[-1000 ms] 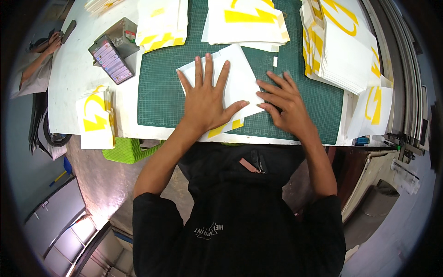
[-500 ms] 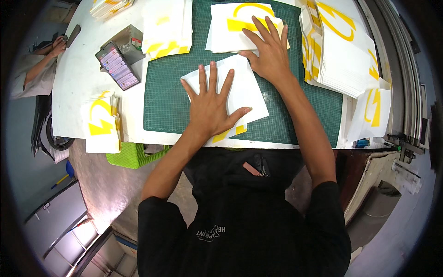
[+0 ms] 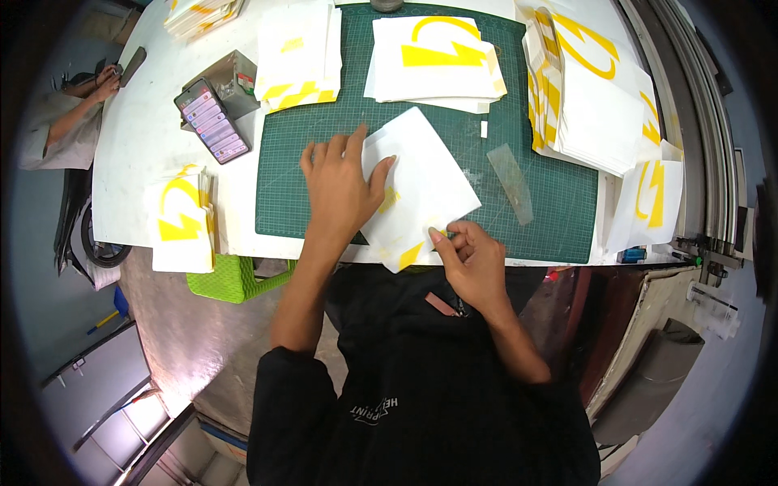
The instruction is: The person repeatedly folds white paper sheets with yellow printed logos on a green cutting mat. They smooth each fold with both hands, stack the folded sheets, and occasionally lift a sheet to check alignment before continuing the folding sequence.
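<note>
A white paper sheet (image 3: 433, 166) with yellow print showing at its lower end lies slanted on the green cutting mat (image 3: 296, 170), its near corner reaching past the table edge. My left hand (image 3: 340, 182) is at the sheet's left edge, thumb spread away from the fingers and over the paper. At the lower right edge, my right hand (image 3: 474, 263) pinches the sheet between thumb and curled fingers. Beyond them, a stack of white and yellow printed sheets (image 3: 438, 77) rests on the mat. A translucent strip (image 3: 510, 185) and a small white piece (image 3: 484, 129) lie to the right.
Stacks of yellow-printed paper stand at the right (image 3: 592, 121), back left (image 3: 300, 61) and near left (image 3: 180, 231). A phone (image 3: 212, 121) leans on a grey box (image 3: 231, 85). A green stool (image 3: 235, 279) stands below the table's edge. Another person's hands (image 3: 105, 83) are at far left.
My right hand has come back from the far stack to the sheet's near right edge. My left hand has slid left and turned, and the sheet has shifted slightly toward me.
</note>
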The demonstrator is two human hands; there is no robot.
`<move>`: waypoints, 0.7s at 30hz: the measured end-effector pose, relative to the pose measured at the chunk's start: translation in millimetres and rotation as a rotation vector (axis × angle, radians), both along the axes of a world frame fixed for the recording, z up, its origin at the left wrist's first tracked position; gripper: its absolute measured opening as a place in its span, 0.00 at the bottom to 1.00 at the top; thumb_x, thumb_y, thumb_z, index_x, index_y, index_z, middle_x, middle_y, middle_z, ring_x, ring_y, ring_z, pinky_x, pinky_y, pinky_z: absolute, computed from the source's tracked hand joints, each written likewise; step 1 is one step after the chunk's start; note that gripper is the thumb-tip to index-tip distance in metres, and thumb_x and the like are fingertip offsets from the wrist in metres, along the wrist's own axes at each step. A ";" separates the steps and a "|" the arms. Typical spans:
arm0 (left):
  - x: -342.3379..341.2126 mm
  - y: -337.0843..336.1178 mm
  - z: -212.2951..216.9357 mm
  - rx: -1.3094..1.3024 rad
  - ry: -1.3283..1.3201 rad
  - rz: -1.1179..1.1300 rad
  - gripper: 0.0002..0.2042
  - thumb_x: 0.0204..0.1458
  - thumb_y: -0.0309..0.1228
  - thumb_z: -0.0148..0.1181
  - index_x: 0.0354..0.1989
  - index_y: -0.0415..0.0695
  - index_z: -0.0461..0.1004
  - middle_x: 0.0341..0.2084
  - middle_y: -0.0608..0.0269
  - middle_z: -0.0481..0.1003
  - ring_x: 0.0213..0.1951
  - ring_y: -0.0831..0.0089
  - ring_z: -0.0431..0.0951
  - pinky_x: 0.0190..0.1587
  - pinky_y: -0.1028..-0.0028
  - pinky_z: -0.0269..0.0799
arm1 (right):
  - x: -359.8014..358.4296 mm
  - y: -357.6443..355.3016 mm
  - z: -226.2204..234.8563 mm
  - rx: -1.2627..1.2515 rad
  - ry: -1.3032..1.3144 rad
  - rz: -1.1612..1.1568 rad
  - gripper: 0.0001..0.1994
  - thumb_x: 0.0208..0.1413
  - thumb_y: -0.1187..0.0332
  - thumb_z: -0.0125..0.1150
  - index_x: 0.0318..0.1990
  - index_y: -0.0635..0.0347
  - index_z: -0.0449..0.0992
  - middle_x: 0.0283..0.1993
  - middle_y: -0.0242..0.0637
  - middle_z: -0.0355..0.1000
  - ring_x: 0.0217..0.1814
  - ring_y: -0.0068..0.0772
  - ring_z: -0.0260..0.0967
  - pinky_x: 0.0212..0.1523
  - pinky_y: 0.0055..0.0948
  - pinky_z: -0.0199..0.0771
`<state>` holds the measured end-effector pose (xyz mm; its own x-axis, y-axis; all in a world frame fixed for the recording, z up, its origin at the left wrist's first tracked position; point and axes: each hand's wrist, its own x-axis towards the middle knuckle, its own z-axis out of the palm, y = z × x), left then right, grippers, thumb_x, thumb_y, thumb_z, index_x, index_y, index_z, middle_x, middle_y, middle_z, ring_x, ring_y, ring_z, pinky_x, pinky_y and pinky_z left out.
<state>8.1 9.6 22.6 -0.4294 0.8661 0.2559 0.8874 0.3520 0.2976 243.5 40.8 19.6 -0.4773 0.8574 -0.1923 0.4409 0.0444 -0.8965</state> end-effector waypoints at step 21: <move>14.2 -46.0 6.2 0.348 -0.846 0.007 0.16 0.59 0.26 0.70 0.54 0.35 0.77 0.33 0.66 0.79 0.38 0.79 0.78 0.46 0.76 0.71 | 27.7 67.4 -16.6 -0.394 0.631 0.041 0.09 0.68 0.74 0.63 0.52 0.68 0.74 0.48 0.39 0.80 0.49 0.22 0.76 0.52 0.25 0.77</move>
